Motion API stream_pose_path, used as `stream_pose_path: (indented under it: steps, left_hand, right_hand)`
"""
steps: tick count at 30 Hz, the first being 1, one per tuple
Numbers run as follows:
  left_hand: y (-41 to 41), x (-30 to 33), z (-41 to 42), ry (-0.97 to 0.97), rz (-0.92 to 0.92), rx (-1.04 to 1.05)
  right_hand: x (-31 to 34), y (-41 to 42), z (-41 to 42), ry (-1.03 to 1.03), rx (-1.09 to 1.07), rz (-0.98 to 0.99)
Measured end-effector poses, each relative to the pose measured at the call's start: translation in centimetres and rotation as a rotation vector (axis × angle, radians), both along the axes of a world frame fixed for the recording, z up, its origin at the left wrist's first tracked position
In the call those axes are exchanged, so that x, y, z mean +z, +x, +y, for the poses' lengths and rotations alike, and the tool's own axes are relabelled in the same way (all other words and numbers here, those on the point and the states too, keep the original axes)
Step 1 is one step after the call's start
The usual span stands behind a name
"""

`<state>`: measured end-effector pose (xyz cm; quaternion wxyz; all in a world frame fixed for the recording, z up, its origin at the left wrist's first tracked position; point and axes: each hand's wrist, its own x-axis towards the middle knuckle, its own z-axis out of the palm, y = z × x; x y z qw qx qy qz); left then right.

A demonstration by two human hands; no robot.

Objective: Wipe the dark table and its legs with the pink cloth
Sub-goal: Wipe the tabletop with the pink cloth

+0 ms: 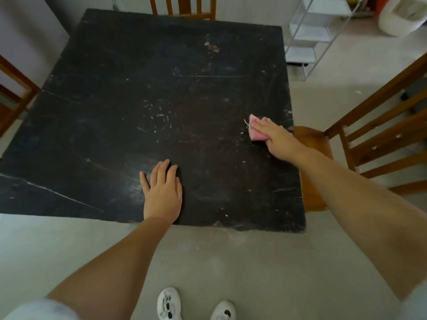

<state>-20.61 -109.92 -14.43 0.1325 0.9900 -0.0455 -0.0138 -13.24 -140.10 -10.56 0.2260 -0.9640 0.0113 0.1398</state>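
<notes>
One dark counter (147,100), its legs hidden. One pink cloth (256,130) lies near its right edge, half covered by the right hand (272,136) pressing it. The left hand (163,192) lies flat, fingers straight. Three chairs, all cut off.

The desk (129,93) is dark, scratched, faintly glossy wood; the pink cloth (256,131) looks soft and frayed; the chairs (379,125) are varnished wood.

Dim, flat light is seen; a faint sheen lies on the scratched dark wooden table (129,107); wide-angle edges are bowed and blurred.
</notes>
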Motion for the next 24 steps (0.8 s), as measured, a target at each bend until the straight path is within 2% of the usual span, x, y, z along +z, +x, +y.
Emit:
stream_pose_path:
  steps: [3, 5, 7, 8, 11, 14, 15, 17, 20, 22, 24]
  left_hand:
    - [0.0, -0.1, 0.1, -0.012, -0.010, -0.012]
    - [-0.2, 0.0, 0.1, -0.024, -0.015, -0.015]
    - [-0.2, 0.1, 0.1, -0.036, -0.010, -0.017]
    - [-0.2, 0.1, 0.1, -0.043, -0.009, -0.017]
    - [-0.3, 0.3, 0.1, -0.058, -0.011, -0.022]
    - [-0.3, 0.2, 0.1, -0.066, 0.010, -0.029]
    - [-0.4, 0.3, 0.3, -0.063, 0.025, -0.038]
    - [-0.7, 0.7, 0.6, -0.050, 0.056, -0.076]
    - [-2.6, 1.7, 0.8, -0.057, 0.076, -0.171]
    - [-4.9, 2.6, 0.6, -0.145, 0.032, -0.298]
    - [-7.8, 3.2, 0.2, -0.279, 0.040, -0.421]
  right_hand:
    - [-1.3, -5.3, 0.8, -0.078, 0.147, -0.032]
    - [-1.4, -11.0, 0.9, -0.125, 0.264, 0.016]
    - [-1.7, -16.7, 0.3, -0.081, 0.366, 0.001]
    - [-2.3, -18.6, -0.1, 0.021, 0.366, -0.021]
    - [-2.8, -22.2, -0.9, 0.080, 0.397, 0.012]
    - [-3.5, -24.8, -0.8, 0.012, 0.379, -0.135]
    - [-3.7, -26.2, -0.6, -0.019, 0.345, -0.180]
    - [-3.2, -29.1, 0.4, 0.133, 0.132, -0.108]
    - [-2.2, -31.6, 3.0, 0.430, -0.296, -0.189]
    - [-1.3, -32.4, 4.2, 0.630, -0.589, -0.154]
    - [-0.8, -33.3, 4.8, 0.717, -0.808, -0.091]
